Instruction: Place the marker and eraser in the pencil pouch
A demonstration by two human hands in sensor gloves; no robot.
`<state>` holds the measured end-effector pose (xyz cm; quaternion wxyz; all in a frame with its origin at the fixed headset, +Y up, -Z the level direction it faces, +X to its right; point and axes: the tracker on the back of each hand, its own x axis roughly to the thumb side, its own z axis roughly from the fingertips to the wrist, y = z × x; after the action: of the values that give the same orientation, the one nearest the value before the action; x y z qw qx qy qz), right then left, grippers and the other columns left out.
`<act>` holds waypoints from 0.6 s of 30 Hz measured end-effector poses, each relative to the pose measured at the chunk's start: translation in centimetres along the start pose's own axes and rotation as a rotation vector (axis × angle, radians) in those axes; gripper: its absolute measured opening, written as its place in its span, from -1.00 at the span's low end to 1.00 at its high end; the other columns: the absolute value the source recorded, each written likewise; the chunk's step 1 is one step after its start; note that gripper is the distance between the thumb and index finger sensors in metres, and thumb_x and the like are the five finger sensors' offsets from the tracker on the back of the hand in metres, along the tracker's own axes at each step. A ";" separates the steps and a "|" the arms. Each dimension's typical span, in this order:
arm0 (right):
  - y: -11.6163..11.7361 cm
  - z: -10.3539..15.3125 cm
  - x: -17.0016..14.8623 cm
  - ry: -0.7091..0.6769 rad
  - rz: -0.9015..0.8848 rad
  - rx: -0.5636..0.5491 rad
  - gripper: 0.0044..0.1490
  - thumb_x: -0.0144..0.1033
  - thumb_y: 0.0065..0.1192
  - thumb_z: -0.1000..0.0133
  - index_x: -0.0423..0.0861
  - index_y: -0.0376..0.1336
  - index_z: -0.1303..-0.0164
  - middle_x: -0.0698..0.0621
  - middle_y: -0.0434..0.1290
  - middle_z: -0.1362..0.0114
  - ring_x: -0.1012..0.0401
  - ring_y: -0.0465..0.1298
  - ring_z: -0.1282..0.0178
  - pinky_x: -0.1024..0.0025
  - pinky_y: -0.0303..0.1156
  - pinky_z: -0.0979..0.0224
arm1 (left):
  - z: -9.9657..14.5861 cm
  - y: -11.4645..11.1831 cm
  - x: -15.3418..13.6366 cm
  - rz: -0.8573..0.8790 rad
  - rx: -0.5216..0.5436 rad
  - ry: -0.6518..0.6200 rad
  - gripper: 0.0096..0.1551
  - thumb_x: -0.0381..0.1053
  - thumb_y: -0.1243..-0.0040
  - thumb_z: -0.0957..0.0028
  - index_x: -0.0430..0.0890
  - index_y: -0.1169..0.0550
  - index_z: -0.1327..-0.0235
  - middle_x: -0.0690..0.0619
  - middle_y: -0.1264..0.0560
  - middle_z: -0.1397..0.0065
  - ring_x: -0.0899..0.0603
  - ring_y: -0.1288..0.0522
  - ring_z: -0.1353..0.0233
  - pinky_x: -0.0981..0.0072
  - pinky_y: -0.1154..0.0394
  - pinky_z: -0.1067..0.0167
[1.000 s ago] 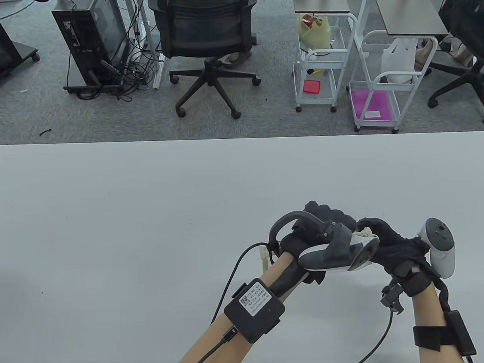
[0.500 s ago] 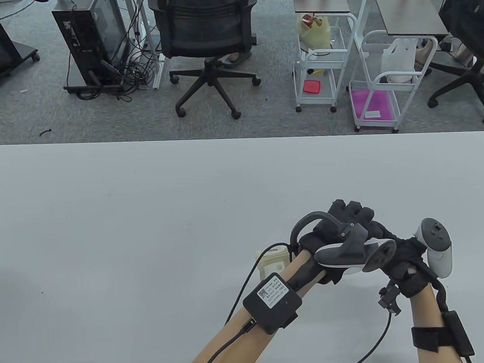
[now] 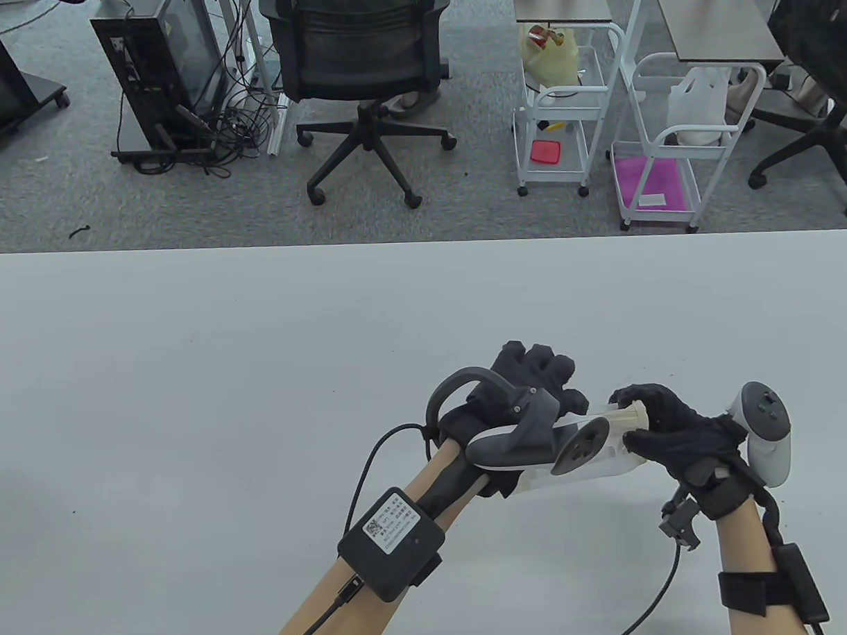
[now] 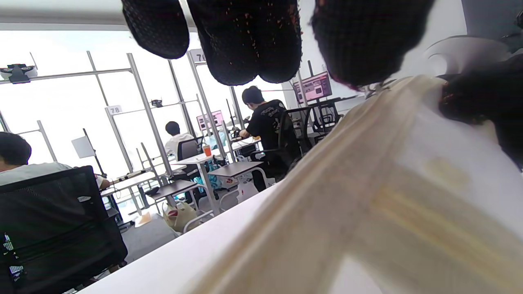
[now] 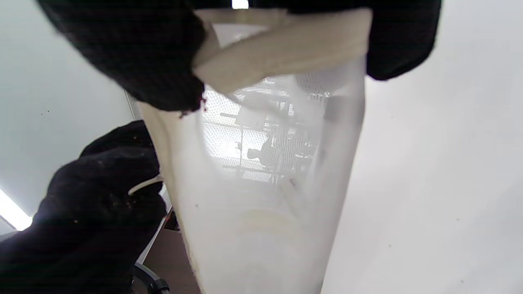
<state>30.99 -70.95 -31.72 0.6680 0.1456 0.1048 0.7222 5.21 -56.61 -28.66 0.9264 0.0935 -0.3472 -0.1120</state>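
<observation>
Translucent pouch (image 3: pixel 612 453) hangs above the table (image 3: pixel 190 381), held between both hands. Right hand (image 3: pixel 677 430) pinches its cream end; left hand (image 3: pixel 524 404) grips the other. No writing on it is legible.

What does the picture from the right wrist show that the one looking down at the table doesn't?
Only the right wrist view shows the pencil pouch close up: it is see-through with a mesh panel, and the right hand pinches its cream edge at the top. Only the table view shows both forearms, the trackers, the table and the office behind with a chair. Both show the pouch held between the left hand and the right hand, above the table. Neither shows a marker or eraser clearly.
</observation>
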 end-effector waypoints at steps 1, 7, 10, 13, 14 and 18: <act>0.0 0.0 0.0 0.001 -0.002 0.000 -0.23 -0.09 0.55 0.11 0.14 0.26 -0.33 -0.17 0.23 -0.55 -0.15 0.49 -0.37 -0.13 0.47 -0.24 | 0.3 -0.2 -0.4 -0.004 -0.006 0.006 -0.60 0.18 -0.21 0.03 0.45 -0.54 -0.09 0.14 -0.45 -0.61 -0.09 -0.47 -0.61 -0.20 -0.38 -0.53; 0.1 0.0 -0.1 0.007 -0.001 -0.002 -0.23 -0.10 0.55 0.10 0.15 0.26 -0.33 -0.17 0.23 -0.55 -0.15 0.49 -0.37 -0.13 0.47 -0.23 | 2.2 -0.8 -2.4 -0.014 -0.031 0.043 -0.60 0.18 -0.21 0.03 0.45 -0.54 -0.09 0.14 -0.46 -0.60 -0.10 -0.47 -0.61 -0.20 -0.38 -0.53; -0.1 0.0 -0.2 0.011 -0.011 -0.014 -0.23 -0.10 0.55 0.10 0.15 0.26 -0.33 -0.17 0.23 -0.55 -0.16 0.49 -0.36 -0.13 0.47 -0.23 | 3.3 -1.0 -3.7 -0.038 -0.029 0.070 -0.60 0.19 -0.21 0.03 0.46 -0.55 -0.09 0.14 -0.46 -0.60 -0.09 -0.47 -0.61 -0.19 -0.38 -0.53; -0.5 0.2 -0.5 0.016 -0.029 -0.029 -0.24 -0.11 0.54 0.10 0.14 0.26 -0.33 -0.17 0.23 -0.55 -0.16 0.49 -0.36 -0.13 0.47 -0.23 | 4.5 -1.3 -4.9 -0.049 -0.027 0.104 -0.60 0.19 -0.21 0.03 0.46 -0.55 -0.09 0.14 -0.46 -0.60 -0.09 -0.47 -0.61 -0.19 -0.38 -0.53; -0.7 0.2 -0.6 0.016 -0.040 -0.034 -0.24 -0.11 0.54 0.10 0.14 0.26 -0.33 -0.17 0.23 -0.55 -0.16 0.49 -0.36 -0.13 0.47 -0.23 | 4.9 -1.4 -5.4 -0.053 -0.024 0.118 -0.60 0.19 -0.22 0.03 0.45 -0.55 -0.09 0.14 -0.46 -0.60 -0.09 -0.48 -0.61 -0.19 -0.38 -0.53; -1.1 0.3 -0.9 0.022 -0.059 -0.054 -0.24 -0.11 0.54 0.09 0.15 0.26 -0.33 -0.17 0.23 -0.55 -0.16 0.49 -0.36 -0.14 0.47 -0.23 | 6.2 -1.7 -6.3 -0.092 -0.008 0.153 -0.60 0.19 -0.22 0.04 0.45 -0.55 -0.09 0.14 -0.46 -0.60 -0.09 -0.48 -0.61 -0.20 -0.38 -0.53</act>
<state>32.19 -71.81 -31.84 0.6917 0.1163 0.0967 0.7062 -3.73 -57.09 -28.38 0.9444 0.1141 -0.2704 -0.1483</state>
